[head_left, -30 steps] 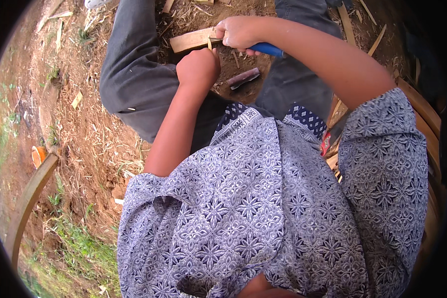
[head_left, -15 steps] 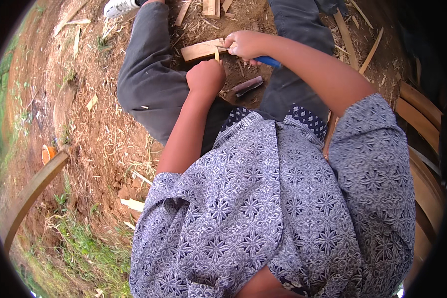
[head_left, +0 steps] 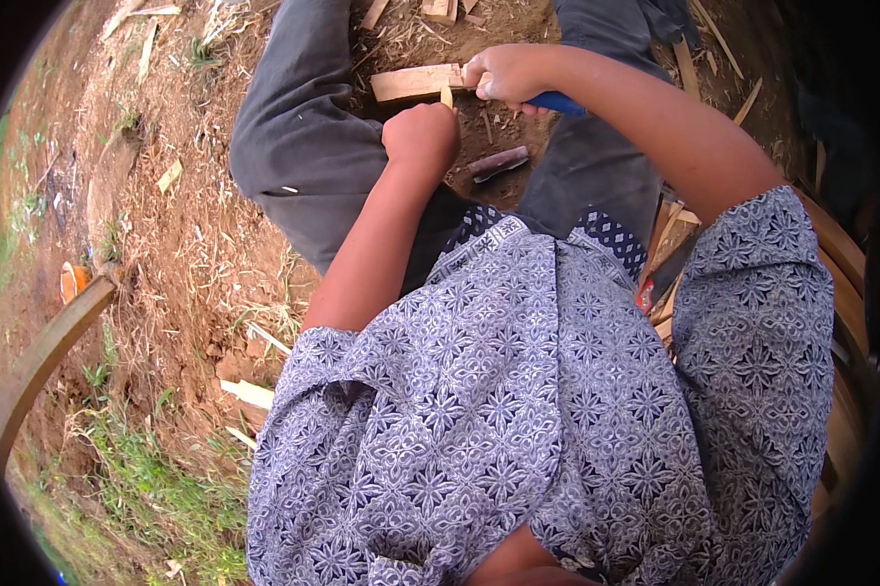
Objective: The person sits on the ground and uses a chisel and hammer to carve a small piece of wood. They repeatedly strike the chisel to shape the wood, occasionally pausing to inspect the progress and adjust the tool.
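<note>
My right hand (head_left: 506, 74) is closed around a tool with a blue handle (head_left: 558, 102), held against the end of a flat wooden piece (head_left: 416, 82) that lies between my knees. My left hand (head_left: 420, 139) is a closed fist just below that wood, gripping a thin wooden stick (head_left: 447, 95) whose tip pokes up next to the board. The tool's working end is hidden behind my right hand.
A dark flat tool (head_left: 499, 162) lies on the dirt between my grey trouser legs (head_left: 303, 146). Wood offcuts and shavings (head_left: 250, 393) litter the soil. A curved bamboo strip (head_left: 49, 352) runs at the left, more strips (head_left: 840, 254) at the right, grass at the lower left.
The view has shifted so my hands and the wood sit a little further right. Both hands keep their grip at the board's end; the stick tip now shows next to the board.
</note>
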`<state>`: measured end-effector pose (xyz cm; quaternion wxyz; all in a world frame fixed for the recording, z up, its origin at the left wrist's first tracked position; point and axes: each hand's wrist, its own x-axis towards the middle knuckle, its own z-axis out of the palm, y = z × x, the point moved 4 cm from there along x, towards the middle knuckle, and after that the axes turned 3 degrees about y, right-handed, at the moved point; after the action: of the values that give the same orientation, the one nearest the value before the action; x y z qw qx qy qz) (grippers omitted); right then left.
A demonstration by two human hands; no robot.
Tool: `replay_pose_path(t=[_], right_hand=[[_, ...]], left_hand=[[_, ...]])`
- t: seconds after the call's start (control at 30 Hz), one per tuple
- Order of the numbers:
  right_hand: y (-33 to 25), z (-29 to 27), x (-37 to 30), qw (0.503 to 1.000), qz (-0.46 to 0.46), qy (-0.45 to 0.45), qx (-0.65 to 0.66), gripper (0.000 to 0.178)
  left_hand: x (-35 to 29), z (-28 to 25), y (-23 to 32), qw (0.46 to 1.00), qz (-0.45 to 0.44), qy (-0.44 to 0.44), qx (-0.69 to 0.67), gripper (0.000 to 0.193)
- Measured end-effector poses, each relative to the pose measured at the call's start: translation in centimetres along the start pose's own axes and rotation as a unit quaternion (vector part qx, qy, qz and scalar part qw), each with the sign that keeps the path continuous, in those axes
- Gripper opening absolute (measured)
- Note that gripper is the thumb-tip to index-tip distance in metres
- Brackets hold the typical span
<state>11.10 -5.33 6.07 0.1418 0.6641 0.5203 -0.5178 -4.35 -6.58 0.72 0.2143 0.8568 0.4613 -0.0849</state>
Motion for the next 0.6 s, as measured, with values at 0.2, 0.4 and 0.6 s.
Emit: replay_pose_path(t=[0.2,0.4,0.6], right_hand=[[-0.6,-0.5,0.0,1.0,0.012,-0.023,-0.011,0.044],[-0.6,0.8,1.2,0.999,0.015,0.035,-0.003,0.039],[-0.3,1.2,2.7,0.999,0.0,0.044,0.019,0.038]], left_hand=[[0.0,0.7,-0.2,1.0,0.013,-0.009,0.021,0.037],[0.1,0.2,0.1,0.999,0.014,-0.025,0.03,0.036],[0.3,-0.4,0.4,0.999,0.025,-0.024,0.034,0.037]])
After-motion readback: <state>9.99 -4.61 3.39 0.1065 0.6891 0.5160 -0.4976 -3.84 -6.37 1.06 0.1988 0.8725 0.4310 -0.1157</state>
